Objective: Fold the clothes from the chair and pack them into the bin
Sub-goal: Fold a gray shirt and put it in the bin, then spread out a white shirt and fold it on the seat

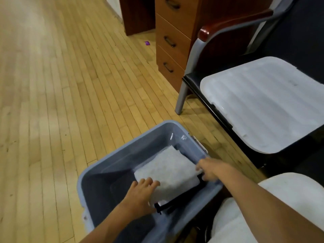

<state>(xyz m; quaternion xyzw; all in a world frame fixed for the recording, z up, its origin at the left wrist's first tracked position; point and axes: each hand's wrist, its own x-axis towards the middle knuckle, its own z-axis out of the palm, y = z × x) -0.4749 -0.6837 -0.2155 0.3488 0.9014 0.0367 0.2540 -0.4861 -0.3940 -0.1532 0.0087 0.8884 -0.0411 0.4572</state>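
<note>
left hand (140, 195) resting on the near left corner of a folded white garment (166, 174), fingers fairly straight and spread over the cloth, thumb tucked under the near edge. right hand (210, 170) at the garment's far right corner, fingers curled down onto the fabric edge; whether pinching or only pressing, cannot tell. both bare forearms reaching in from the bottom of the view.

folded white garment lying flat inside a blue-grey plastic bin (112, 158), toward its right side, on top of a dark folded item (182, 199) whose black edge and strap peek out along the near right. left part of the bin floor bare and in shadow. small clip handle (199, 144) on the bin's far right rim.

bin standing on a pale wooden floor (61, 93), just beside the front of a dark chair (210, 55) with grey metal legs and a glossy reddish wooden armrest. translucent white bin lid (263, 102) lying flat on the chair seat, ribbed surface up, covering most of it. no clothes visible on the seat around the lid.

white-clad knees (273, 207) of the person at lower right, close to the bin's near right corner. behind the chair, a wooden drawer unit (171, 41) with three dark handles, beside a darker red-brown cabinet. tiny purple scrap (147, 43) on the floor well beyond the bin.
</note>
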